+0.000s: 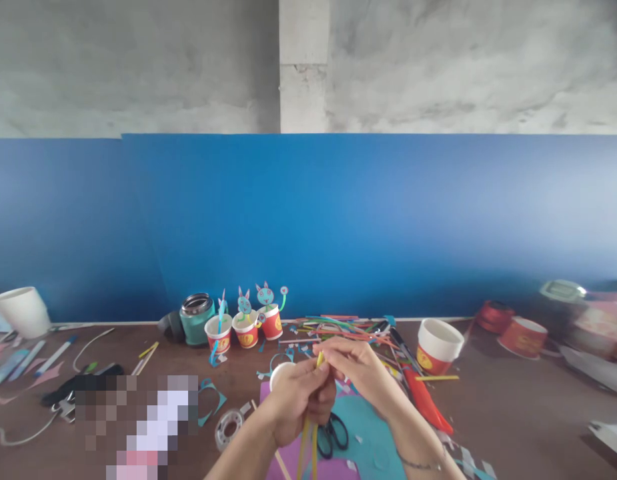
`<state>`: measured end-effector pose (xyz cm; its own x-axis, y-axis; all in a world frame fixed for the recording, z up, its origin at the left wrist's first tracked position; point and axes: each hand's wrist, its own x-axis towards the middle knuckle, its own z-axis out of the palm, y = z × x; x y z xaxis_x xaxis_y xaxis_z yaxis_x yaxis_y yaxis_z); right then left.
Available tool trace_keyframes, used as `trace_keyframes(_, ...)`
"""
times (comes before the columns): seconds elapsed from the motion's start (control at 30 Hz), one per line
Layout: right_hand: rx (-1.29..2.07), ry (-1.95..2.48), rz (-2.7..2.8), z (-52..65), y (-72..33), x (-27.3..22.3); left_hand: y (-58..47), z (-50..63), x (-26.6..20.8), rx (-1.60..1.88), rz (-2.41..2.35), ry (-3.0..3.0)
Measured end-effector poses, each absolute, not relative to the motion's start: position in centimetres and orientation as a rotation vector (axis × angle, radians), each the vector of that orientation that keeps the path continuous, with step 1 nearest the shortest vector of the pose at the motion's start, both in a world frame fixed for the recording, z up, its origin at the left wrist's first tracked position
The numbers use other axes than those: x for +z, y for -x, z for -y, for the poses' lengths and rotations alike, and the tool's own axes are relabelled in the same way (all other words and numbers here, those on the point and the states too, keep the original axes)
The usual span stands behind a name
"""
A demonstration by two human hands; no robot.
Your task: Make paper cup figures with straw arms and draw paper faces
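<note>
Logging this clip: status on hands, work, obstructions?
Left hand gripping yellow strip. Right hand at its upper end. Black scissors close beside, possibly in the way.

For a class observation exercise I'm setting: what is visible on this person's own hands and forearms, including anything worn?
The left hand and right hand show no gloves. The left forearm and right forearm show no sleeves. A thin, greyish bracelet circles the right one; its finer detail is too small to tell.

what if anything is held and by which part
A thin yellow strip, perhaps folded, held near its upper end by the left hand; whether the right hand grips it too is unclear.
</note>
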<state>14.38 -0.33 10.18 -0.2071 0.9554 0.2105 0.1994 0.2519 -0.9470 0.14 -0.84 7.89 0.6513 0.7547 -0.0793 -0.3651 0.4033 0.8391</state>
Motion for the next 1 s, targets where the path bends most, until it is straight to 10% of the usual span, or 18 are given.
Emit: trace_keyframes(1.0,1.218,1.083,1.429,0.4,-14.1,9.9,-0.5,1.0,7.4,0.808,-0.459,-0.958)
